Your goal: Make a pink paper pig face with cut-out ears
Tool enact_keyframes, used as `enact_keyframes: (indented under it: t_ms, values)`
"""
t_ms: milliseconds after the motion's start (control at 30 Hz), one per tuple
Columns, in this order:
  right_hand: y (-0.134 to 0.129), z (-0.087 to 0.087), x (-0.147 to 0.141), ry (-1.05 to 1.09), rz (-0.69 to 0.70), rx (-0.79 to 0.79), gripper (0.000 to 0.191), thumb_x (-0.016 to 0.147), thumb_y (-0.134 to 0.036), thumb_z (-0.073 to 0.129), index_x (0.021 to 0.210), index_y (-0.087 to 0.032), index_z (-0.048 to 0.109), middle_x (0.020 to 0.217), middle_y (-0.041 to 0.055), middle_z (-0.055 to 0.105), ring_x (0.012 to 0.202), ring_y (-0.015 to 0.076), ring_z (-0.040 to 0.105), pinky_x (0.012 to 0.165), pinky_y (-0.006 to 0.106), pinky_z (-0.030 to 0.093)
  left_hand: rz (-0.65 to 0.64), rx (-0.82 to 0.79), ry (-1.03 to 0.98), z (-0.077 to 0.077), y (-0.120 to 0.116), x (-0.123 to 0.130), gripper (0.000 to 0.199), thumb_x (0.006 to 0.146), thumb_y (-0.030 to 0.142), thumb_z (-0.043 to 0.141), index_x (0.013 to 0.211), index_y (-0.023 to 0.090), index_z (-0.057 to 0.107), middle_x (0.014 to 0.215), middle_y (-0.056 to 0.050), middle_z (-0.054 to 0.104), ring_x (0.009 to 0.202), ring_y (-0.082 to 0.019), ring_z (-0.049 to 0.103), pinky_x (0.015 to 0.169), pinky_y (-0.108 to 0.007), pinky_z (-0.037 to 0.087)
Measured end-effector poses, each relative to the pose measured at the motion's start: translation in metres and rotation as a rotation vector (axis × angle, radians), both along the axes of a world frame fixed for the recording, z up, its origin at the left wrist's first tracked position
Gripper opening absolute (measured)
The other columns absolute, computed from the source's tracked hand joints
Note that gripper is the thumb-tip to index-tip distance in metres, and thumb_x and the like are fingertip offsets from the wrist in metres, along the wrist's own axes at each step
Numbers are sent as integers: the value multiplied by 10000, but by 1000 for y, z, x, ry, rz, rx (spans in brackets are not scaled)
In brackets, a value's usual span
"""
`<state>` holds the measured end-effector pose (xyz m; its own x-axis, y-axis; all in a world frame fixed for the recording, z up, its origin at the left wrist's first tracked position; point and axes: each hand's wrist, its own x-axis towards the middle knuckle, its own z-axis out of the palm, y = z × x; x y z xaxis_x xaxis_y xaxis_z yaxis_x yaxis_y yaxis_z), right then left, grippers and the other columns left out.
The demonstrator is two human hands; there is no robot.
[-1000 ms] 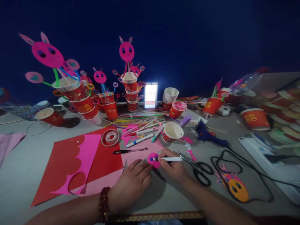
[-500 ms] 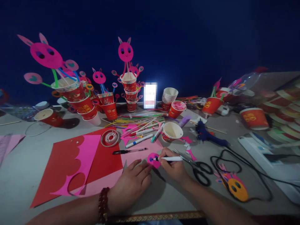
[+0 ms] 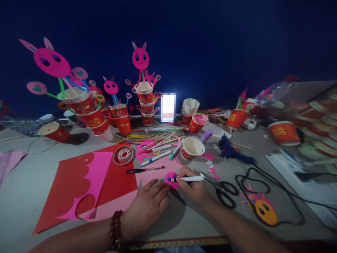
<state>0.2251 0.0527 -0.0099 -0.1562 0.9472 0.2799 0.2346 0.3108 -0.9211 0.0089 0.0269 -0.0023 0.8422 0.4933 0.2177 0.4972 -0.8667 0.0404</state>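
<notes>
- Right hand (image 3: 193,188): I see its thumb and fingers closed on a white marker (image 3: 194,179), the barrel slanting low toward the right.
- Pink disc (image 3: 174,185): small, on the table (image 3: 23,200) between the two hands, with blue-violet spots drawn on it. The marker's dark tip is at the left spot; I cannot tell from here whether it touches.
- Left hand (image 3: 151,202): palm down, fingers spread slightly and gripping nothing I can see, fingertips at the disc's lower left edge. Dark red beaded bracelet (image 3: 115,230) at the wrist.
- Scissors (image 3: 226,195): black handles, lying just right of the right hand.
- Black pen (image 3: 135,171): lying beyond the left hand.
- Red sheet (image 3: 56,196): on my left, a scalloped bright pink offcut (image 3: 98,170) on top.
- Spool (image 3: 123,154): round, red and white, near the red sheet's far edge.
- Paper cup (image 3: 193,146): upright, beyond the right hand.
- Glue gun (image 3: 238,154): dark blue, right of that cup.
- Orange cutout face (image 3: 267,212): near right, beside a looped black cord (image 3: 302,214).
- Pink rabbit-eared figure (image 3: 140,59): rising from stacked red cups (image 3: 147,105) at the back.
</notes>
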Motion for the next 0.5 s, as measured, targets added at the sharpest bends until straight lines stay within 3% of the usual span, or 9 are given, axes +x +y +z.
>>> enact_keyframes:
  t_ms: [500]
  values:
    - [0, -1, 0, -32, 8, -14, 144, 803, -152, 512, 676, -221, 516, 596, -48, 506, 535, 124, 453, 530, 249, 352, 1, 4, -26, 0, 0, 1, 74, 963, 205, 584, 1006, 161, 624, 1291, -67, 657, 1216, -217, 562, 1103, -427, 347]
